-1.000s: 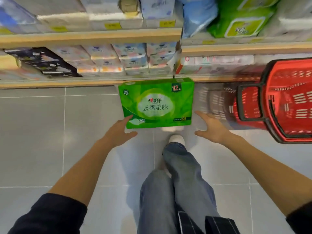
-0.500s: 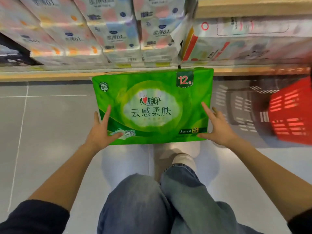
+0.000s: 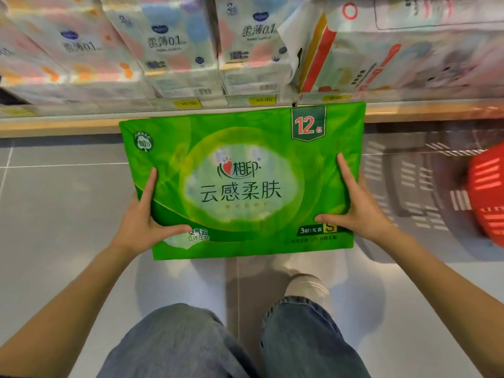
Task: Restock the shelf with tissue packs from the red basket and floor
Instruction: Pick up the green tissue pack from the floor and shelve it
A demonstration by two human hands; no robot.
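A large green tissue pack (image 3: 240,148) marked "12" fills the middle of the view, in front of the bottom shelf. My left hand (image 3: 141,222) grips its lower left corner, thumb on the face. My right hand (image 3: 357,211) grips its lower right edge the same way. The red basket (image 3: 488,192) shows blurred at the right edge, on the floor. The wooden shelf edge (image 3: 54,126) runs just behind the pack's top.
White tissue packs (image 3: 174,50) with pastel prints fill the bottom shelf on the left and centre. A pack with red and yellow stripes (image 3: 381,55) lies to the right. My jeans-clad knees (image 3: 245,342) and a white shoe (image 3: 308,287) are below on the grey tiled floor.
Both hands went from open and apart beside the pack to gripping its lower corners. The pack now looks much larger and closer, and the view has dropped toward the bottom shelf.
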